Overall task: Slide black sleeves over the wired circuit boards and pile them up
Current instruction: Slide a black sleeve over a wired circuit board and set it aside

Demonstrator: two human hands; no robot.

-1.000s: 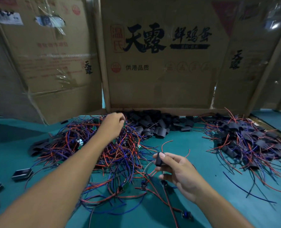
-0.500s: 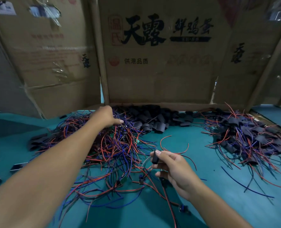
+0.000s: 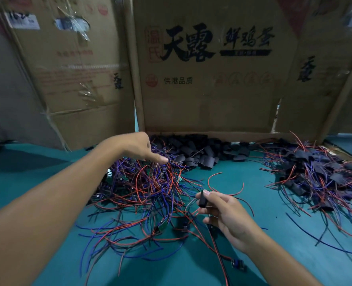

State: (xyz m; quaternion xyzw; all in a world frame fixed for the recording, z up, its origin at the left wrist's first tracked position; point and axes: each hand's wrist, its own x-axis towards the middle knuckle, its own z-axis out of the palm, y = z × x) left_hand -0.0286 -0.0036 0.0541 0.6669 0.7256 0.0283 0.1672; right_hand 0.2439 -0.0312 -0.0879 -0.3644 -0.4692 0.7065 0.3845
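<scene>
Head view: my right hand [image 3: 224, 215], low and right of centre, pinches a small black sleeved piece [image 3: 202, 200] upright between thumb and forefinger, its thin red wires [image 3: 226, 182] arcing away, apparently kept ready while the other hand fetches. My left hand [image 3: 139, 148] stretches up-frame, arm nearly straight, fingers relaxed and apart, holding nothing, above the tangled heap of red and blue wired circuit boards [image 3: 148, 186] at centre. The loose black sleeves [image 3: 200, 153] lie banked against the brown cardboard wall [image 3: 208, 96]. Finished sleeved boards [image 3: 319, 172] are piled at right on the teal desk [image 3: 243, 254], each stock seemingly kept separate for sorting.
</scene>
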